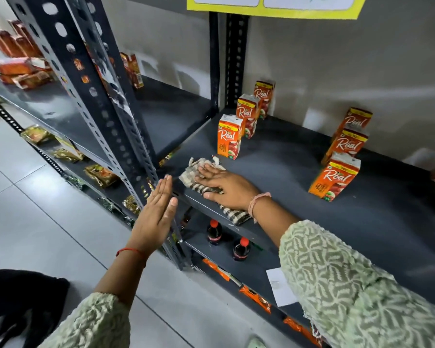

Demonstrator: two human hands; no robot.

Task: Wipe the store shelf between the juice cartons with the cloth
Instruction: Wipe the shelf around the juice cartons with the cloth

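Status: wipe in progress, est. early-to-mid stage. The cloth [206, 183], striped grey/white w/ frayed ends, lies flat on the shelf [286, 167] at its front left corner, just beside the slotted upright [106, 114]. The right hand [226, 187] rests palm-down on the cloth, fingers extended and slightly spread; it presses rather than clenches, so nothing is pinched or wrapped, and the thumb lies on the near side of the fabric. The left hand [158, 212] is off the shelf, out in front of the upright, flat and fully open w/ fingers together, holding nothing. Cartons: the left carton row [230, 139] runs three deep toward the back wall, its front carton just beyond the fingertips, not touching the cloth; the right carton row [337, 177] stands well apart to the right, also three deep. The bare lane between the two rows is the target area. Judgement: the cloth sits at the front left edge, left of that lane, so most of the lane, esp. mid and rear sections, appears not yet covered; no clear clean/dirty boundary is visible on the dark surface, so done vs. left cannot be confirmed from surface appearance. Orientation: the cloth's long axis runs diagonally, from the frayed end at upper left (toward the left carton row) to the end at lower right, which overhangs the shelf front edge approx. under the wrist. The right hand's fingers point along that axis, toward the upper left.
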